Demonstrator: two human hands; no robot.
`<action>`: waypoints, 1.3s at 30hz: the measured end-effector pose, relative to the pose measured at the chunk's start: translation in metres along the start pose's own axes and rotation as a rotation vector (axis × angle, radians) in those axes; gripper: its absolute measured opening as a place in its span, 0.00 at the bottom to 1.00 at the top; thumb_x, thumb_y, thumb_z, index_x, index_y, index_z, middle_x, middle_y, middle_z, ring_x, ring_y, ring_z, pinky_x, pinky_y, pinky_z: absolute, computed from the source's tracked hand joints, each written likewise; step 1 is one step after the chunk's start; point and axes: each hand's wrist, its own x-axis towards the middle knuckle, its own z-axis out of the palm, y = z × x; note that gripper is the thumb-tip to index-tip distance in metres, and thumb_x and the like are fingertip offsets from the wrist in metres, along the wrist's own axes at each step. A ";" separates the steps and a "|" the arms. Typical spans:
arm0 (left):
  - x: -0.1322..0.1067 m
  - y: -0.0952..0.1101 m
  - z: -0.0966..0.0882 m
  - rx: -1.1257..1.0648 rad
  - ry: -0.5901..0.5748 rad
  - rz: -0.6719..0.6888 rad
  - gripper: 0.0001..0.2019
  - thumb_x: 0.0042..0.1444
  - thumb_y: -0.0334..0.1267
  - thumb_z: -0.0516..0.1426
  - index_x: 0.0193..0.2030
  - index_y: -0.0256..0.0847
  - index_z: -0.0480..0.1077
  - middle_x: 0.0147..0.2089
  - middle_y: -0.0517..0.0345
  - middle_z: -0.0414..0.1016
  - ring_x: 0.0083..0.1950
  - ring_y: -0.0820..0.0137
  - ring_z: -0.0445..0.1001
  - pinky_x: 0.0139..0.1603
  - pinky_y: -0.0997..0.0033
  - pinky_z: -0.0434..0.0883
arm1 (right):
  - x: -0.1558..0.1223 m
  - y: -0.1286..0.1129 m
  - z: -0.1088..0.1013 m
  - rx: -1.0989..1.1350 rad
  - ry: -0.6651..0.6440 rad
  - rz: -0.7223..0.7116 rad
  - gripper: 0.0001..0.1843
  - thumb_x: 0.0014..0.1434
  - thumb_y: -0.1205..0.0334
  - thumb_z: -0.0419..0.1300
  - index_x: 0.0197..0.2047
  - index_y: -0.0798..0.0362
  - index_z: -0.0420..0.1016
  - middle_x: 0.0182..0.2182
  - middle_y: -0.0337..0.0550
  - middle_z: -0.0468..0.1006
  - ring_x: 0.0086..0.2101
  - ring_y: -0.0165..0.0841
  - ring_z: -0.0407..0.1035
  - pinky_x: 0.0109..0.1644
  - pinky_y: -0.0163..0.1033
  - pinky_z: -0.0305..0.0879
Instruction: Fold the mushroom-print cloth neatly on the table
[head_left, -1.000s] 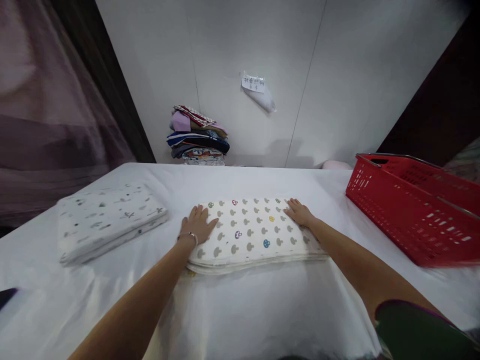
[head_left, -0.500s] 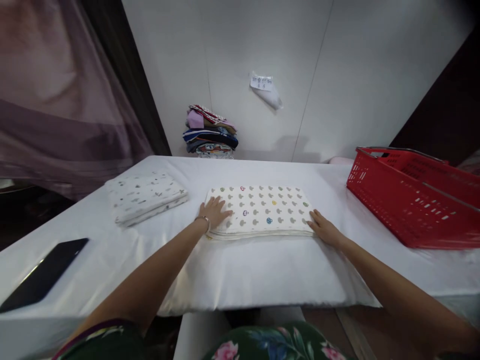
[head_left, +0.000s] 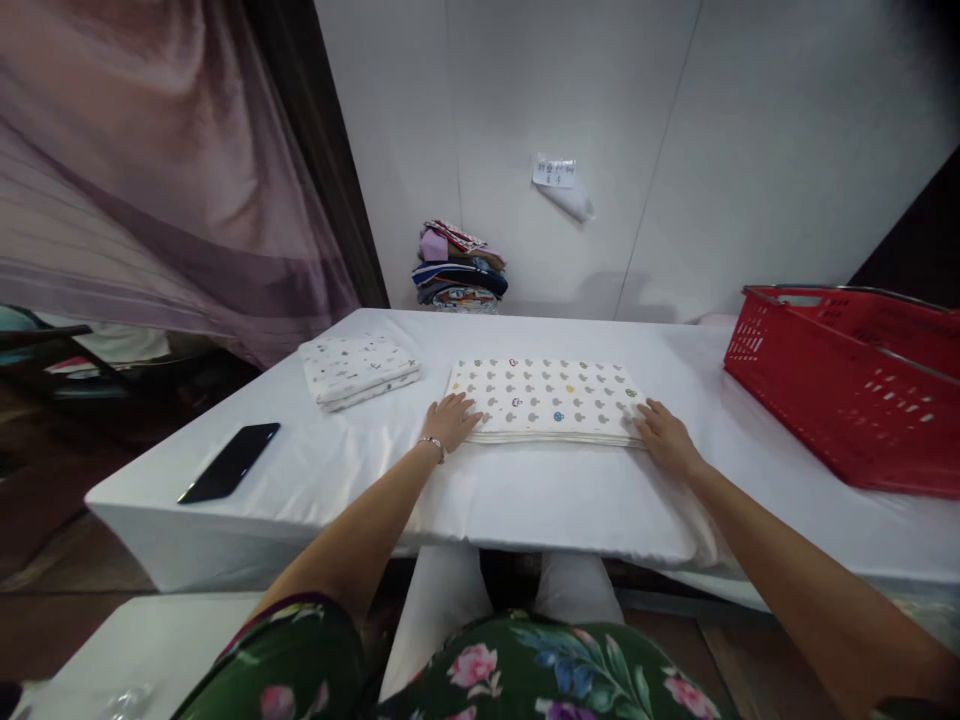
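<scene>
A folded white cloth [head_left: 551,400] printed with small grey and coloured mushroom shapes lies flat on the white-covered table [head_left: 555,500]. My left hand [head_left: 451,420], with a bracelet at the wrist, rests at the cloth's near left corner, fingers spread over its edge. At the right end, my right hand [head_left: 666,437] touches the cloth's edge with its fingers stretched out. Neither hand grips anything. Farther left lies a second folded white cloth [head_left: 360,370] with a scattered dark print.
A red plastic basket [head_left: 847,400] stands at the right. A black phone [head_left: 231,462] lies near the left front edge. Behind, a stack of folded fabrics [head_left: 459,270] rises against the wall, under a taped paper label [head_left: 555,172]. A pinkish curtain [head_left: 172,170] hangs at left.
The view has shifted, so everything sits further right and the table's front edge shows more. My left hand has slid off the cloth's top toward its near left corner; my right stays at the right end.
</scene>
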 end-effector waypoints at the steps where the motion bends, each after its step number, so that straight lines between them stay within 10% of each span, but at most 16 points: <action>1: -0.008 0.003 0.001 -0.011 0.034 0.029 0.21 0.59 0.53 0.47 0.55 0.49 0.66 0.65 0.57 0.59 0.66 0.63 0.53 0.65 0.50 0.48 | -0.003 -0.008 -0.001 0.043 0.021 -0.068 0.23 0.61 0.52 0.47 0.53 0.53 0.71 0.56 0.51 0.67 0.59 0.43 0.56 0.61 0.51 0.55; 13: -0.034 0.044 0.013 0.031 0.171 0.215 0.12 0.59 0.42 0.52 0.43 0.47 0.75 0.51 0.57 0.74 0.53 0.64 0.68 0.57 0.57 0.62 | 0.002 -0.106 0.009 0.142 -0.109 -0.278 0.15 0.61 0.61 0.48 0.32 0.51 0.76 0.33 0.44 0.77 0.37 0.35 0.67 0.42 0.38 0.59; 39: -0.033 0.051 0.024 -0.032 0.156 0.151 0.14 0.59 0.43 0.51 0.45 0.46 0.74 0.51 0.59 0.74 0.53 0.66 0.67 0.57 0.61 0.62 | -0.001 -0.104 0.040 0.186 0.102 -0.409 0.12 0.62 0.60 0.52 0.37 0.49 0.78 0.37 0.44 0.75 0.40 0.37 0.65 0.46 0.44 0.60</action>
